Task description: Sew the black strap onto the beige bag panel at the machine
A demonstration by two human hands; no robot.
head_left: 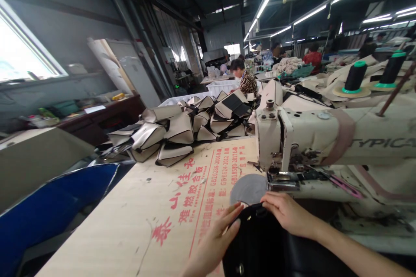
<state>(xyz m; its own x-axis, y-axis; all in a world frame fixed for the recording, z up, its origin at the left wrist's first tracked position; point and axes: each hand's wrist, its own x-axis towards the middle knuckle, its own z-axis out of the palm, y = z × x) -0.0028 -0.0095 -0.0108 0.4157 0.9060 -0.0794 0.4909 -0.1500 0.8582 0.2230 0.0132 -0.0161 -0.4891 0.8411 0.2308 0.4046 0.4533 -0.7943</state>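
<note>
A black leather-like piece (260, 242) with small shiny metal fittings hangs at the table edge, below the sewing machine's cylinder arm. My left hand (221, 233) grips its upper left edge, fingers together and thumb along the side. At the upper right edge, my right hand (287, 212) pinches the same piece, close to the machine arm. A grey round disc (248, 188) lies on the board just beyond my fingers. The white sewing machine (312, 138) stands to the right, its needle area above and beyond my right hand. The lower part of the piece runs out of view.
A plywood board (156, 207) with red printing forms the tabletop. Beige and black bag pieces (182, 125) are heaped behind it. A blue bin (58, 207) is at left. Pink-handled snips (347, 188) rest on the machine. A co-worker (248, 80) sits farther back.
</note>
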